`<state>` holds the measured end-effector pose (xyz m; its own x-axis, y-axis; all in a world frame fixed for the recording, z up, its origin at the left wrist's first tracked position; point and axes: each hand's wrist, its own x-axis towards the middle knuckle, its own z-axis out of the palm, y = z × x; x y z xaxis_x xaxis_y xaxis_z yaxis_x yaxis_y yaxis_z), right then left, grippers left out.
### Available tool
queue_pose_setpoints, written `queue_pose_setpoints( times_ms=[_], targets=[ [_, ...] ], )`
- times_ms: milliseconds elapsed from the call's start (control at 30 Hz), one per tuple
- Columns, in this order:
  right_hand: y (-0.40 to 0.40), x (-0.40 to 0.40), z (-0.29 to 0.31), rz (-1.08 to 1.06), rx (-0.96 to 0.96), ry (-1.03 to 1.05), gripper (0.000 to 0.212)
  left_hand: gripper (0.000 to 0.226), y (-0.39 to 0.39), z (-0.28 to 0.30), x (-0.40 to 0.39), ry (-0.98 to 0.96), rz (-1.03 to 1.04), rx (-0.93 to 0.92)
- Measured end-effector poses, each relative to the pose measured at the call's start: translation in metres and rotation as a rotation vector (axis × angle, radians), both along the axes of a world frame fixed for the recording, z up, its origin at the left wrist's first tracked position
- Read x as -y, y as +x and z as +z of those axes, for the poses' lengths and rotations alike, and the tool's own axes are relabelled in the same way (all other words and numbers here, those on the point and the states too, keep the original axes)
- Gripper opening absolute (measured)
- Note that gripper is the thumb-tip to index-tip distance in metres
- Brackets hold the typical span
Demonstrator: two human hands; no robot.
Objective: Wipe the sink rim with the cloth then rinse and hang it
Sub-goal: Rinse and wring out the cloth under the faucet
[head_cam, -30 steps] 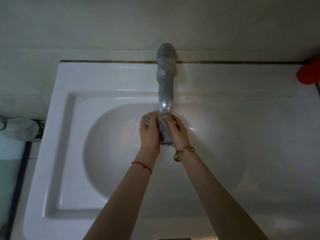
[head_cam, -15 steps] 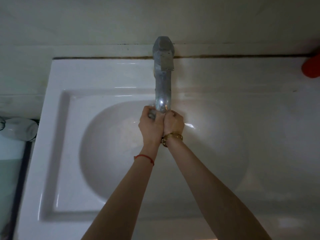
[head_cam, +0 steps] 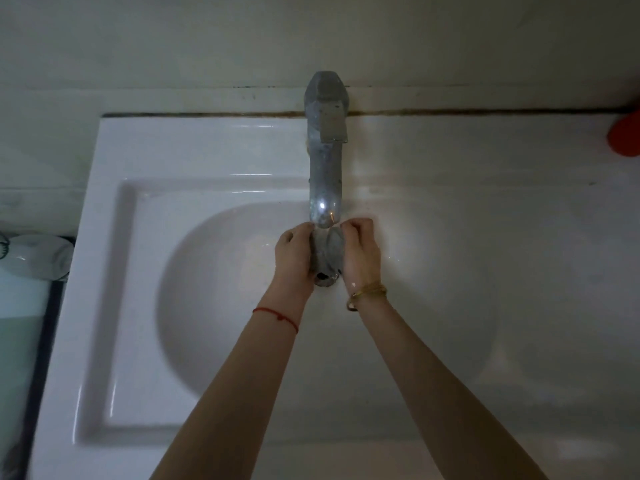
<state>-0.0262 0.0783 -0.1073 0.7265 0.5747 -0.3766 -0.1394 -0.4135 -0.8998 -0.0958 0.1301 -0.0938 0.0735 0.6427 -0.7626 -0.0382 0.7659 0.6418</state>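
sink (head_cam: 114, 306) | both hands (left (head_cam: 294, 254), right (head_cam: 360, 252)) grasp cloth (head_cam: 327, 252) under tap (head_cam: 325, 161)

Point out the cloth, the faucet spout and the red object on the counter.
cloth (head_cam: 327, 252): head view, on the grey bunched middle held between both hands.
faucet spout (head_cam: 325, 181): head view, on the metal neck above the hands.
red object (head_cam: 627, 136): head view, on its visible part at the right edge.

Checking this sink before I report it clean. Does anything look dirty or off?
Yes: a dark, grimy line runs along the seam between the white ceramic sink and the wall, and the metal tap looks dull and spotted.
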Motion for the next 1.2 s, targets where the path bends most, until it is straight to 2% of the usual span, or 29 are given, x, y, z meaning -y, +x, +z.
queue_pose_setpoints(
  times_ms=[67, 100, 167, 233, 367, 533, 633, 700, 767, 833, 867, 933, 1000, 1067, 1133, 1200],
  targets=[
    [0.008, -0.001, 0.005, -0.141, -0.455, 0.037, 0.024, 0.008, -0.005, 0.004, 0.004, 0.073, 0.033, 0.086],
    [0.01, -0.001, 0.006, -0.162, -0.629, 0.034, 0.033, 0.015, -0.007, 0.004, 0.007, 0.136, 0.041, 0.081],
    [0.012, -0.003, 0.008, -0.159, -0.797, -0.041, 0.044, 0.022, -0.01, 0.005, 0.011, 0.289, 0.008, 0.017],
    [0.008, -0.007, 0.006, -0.156, -0.832, -0.092, 0.049, 0.02, -0.008, 0.004, 0.015, 0.448, -0.088, -0.059],
    [-0.008, -0.02, 0.005, -0.229, -0.761, -0.098, 0.046, 0.008, 0.006, 0.004, 0.023, 0.611, -0.165, -0.104],
    [-0.017, -0.029, 0.002, -0.251, -0.556, -0.196, 0.036, 0.027, 0.01, -0.002, 0.011, 0.695, -0.146, -0.214],
    [-0.018, -0.032, -0.001, -0.132, -0.301, -0.224, 0.03, 0.011, 0.01, -0.008, 0.007, 0.654, -0.102, -0.249],
    [-0.02, -0.03, -0.005, -0.073, -0.178, -0.217, 0.034, 0.02, 0.012, -0.012, 0.005, 0.581, -0.007, -0.24],
    [-0.022, -0.023, -0.006, -0.09, -0.112, -0.122, 0.047, 0.043, 0.014, -0.012, 0.002, 0.463, 0.081, -0.224],
    [-0.019, -0.012, -0.01, 0.023, 0.093, -0.057, 0.045, 0.054, 0.016, -0.012, -0.002, 0.228, 0.197, -0.193],
    [-0.016, -0.008, -0.011, 0.103, 0.181, -0.049, 0.04, 0.053, 0.016, -0.012, -0.002, 0.088, 0.265, -0.114],
    [-0.013, -0.002, -0.012, 0.151, 0.18, -0.053, 0.035, 0.033, 0.015, -0.011, 0.0, -0.057, 0.268, 0.008],
    [-0.009, 0.0, -0.006, -0.002, -0.056, -0.027, 0.028, 0.02, 0.014, -0.009, 0.004, -0.003, 0.216, 0.009],
    [0.0, -0.003, -0.001, -0.105, -0.462, 0.009, 0.015, 0.004, 0.01, -0.007, 0.011, 0.13, 0.114, -0.027],
    [0.011, -0.003, 0.007, -0.05, -0.732, 0.021, 0.037, 0.02, 0.005, -0.011, 0.016, 0.313, -0.051, -0.107],
    [0.018, -0.004, 0.011, -0.035, -0.845, -0.002, 0.046, 0.021, 0.0, -0.012, 0.019, 0.508, -0.167, -0.213]
  ],
)
